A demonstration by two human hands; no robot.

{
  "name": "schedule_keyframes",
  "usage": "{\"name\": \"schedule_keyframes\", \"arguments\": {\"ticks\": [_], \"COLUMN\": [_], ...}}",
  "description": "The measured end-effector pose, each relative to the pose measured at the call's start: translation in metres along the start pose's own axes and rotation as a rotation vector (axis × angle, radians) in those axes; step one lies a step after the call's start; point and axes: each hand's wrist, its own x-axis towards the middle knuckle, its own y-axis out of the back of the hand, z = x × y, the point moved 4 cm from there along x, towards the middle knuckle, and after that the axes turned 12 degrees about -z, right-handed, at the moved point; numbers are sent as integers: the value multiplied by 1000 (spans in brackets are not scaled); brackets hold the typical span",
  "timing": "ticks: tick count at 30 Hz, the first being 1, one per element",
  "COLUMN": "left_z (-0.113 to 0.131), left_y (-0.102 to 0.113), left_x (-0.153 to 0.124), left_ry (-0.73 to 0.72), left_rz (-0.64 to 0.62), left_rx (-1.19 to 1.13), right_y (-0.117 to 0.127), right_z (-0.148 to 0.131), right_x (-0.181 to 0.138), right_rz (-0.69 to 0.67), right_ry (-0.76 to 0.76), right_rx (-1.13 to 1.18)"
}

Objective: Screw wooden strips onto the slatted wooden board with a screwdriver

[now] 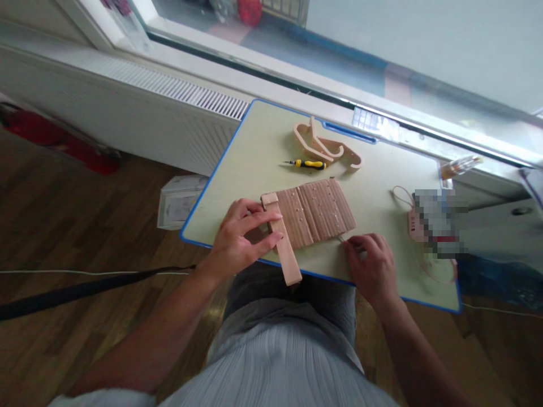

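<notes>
Pale wood comes nearest the person: a flat wooden strip (288, 261), its near end jutting past the blue-edged table (246, 169). Clock positions are taken from the cardboard, with twelve towards the window. At eight o'clock, the left hand (237, 237) is closed on the strip, thumb and fingers laid over it, and the strip crosses the cardboard's left end. At four o'clock, the right hand (373, 268) has its thumb and fingertips together on a thin piece (341, 239), too small for me to identify, just beside the near right corner. Corrugated cardboard (324, 212) lies flat at the centre, small bright points, probably screws, set in its face. The step in hand appears to be handling the thin piece while the strip is steadied; the next move seems to call for a fine right-hand pinch and a firm left hold, since the strip overhangs the edge. At three o'clock rests a pale pink box (416, 227). At twelve lies a yellow-and-black screwdriver (310, 164), tip towards nine; just beyond it, bent wooden pieces (323, 146). Farther off are a radiator (169, 80) at ten and the window (399, 34) at twelve.
</notes>
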Motion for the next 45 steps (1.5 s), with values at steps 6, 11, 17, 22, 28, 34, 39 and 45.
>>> {"name": "schedule_keyframes", "arguments": {"ticks": [6,11,17,22,28,34,39,45], "left_z": [-1,-4,-5,-2,-1,3,3,2], "left_y": [0,0,0,0,-1,-1,-5,0], "left_x": [9,10,11,12,8,7,7,2], "left_ry": [18,25,0,12,4,21,16,32], "left_rz": [-4,-16,-15,-24,-37,-42,-44,16], "left_rx": [-32,-64,-63,-57,-57,-92,-70,-135], "right_y": [16,29,49,47,46,58,43,2], "right_z": [32,44,55,45,46,30,-61,-135], "right_x": [85,108,96,106,117,110,83,76], "right_rz": [8,-35,-139,-243,-310,-124,-119,-196], "right_ry": [-97,-113,-184,-235,-197,-182,180,407], "right_rx": [52,141,125,-138,-200,194,369,266]}}
